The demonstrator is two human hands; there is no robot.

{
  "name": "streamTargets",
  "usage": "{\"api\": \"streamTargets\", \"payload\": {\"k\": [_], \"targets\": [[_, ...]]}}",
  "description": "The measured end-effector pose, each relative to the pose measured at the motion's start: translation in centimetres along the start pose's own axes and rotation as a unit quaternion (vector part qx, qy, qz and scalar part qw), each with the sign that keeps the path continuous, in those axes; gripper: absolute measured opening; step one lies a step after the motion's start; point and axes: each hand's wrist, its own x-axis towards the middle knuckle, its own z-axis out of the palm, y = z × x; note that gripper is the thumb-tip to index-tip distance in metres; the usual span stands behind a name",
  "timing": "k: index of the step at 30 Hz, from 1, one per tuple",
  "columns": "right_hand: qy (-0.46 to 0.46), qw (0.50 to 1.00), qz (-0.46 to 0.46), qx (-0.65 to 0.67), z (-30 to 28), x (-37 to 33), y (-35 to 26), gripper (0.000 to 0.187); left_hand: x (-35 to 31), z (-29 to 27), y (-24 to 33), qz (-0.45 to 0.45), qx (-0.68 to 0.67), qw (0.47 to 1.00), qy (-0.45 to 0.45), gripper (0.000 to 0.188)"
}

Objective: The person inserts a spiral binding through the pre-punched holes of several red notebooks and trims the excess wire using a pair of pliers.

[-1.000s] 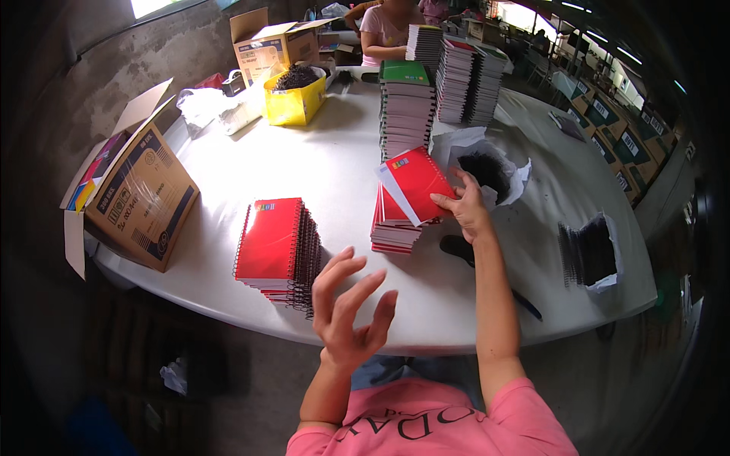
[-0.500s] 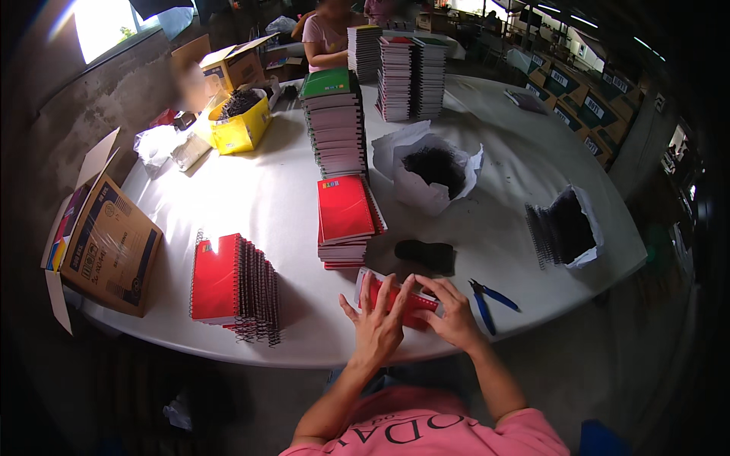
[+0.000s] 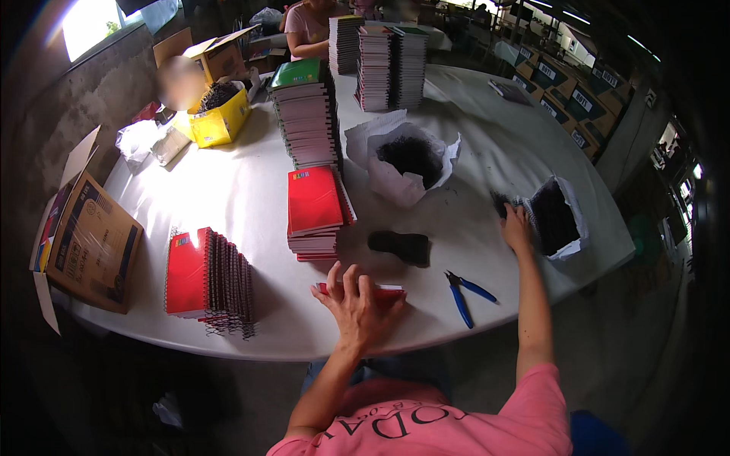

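A red notebook (image 3: 391, 292) is held on the table's near edge by my left hand (image 3: 353, 305), whose fingers curl over its top and side. My right arm reaches out to the right, and my right hand (image 3: 517, 226) closes its fingertips on black spiral coils (image 3: 499, 202) beside a white paper bag (image 3: 580, 216). How many coils the fingers grip is hidden. Blue-handled pliers (image 3: 461, 296) lie open between my two hands. Just beyond the left hand rest a dark flat pad (image 3: 401, 247) and a stack of red notebooks (image 3: 313, 201).
Spiral-bound red notebooks (image 3: 188, 277) stand piled at the left by a cardboard box (image 3: 95, 243). Tall notebook stacks (image 3: 306, 114) rise farther back, near an open bag of black coils (image 3: 411, 163) and a yellow container (image 3: 220, 125). Another person (image 3: 308, 34) is across the table.
My right hand has left the notebook and moved right and away to the coils. The left hand stays on the notebook. The whole view has shifted slightly.
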Motion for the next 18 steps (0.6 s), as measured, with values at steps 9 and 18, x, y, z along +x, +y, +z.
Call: {"api": "streamTargets", "payload": {"k": [9,18], "targets": [[-0.016,0.994,-0.073,-0.078,-6.1,-0.5,-3.0,0.038,0.6,-1.5,-1.1,0.017,-0.029,0.999,0.022,0.059],[-0.155,0.872,-0.302,0.352,-14.4,-12.3,-13.2,0.039,0.5,-1.9,-2.2,0.009,-0.036,0.999,0.029,0.052]]}}
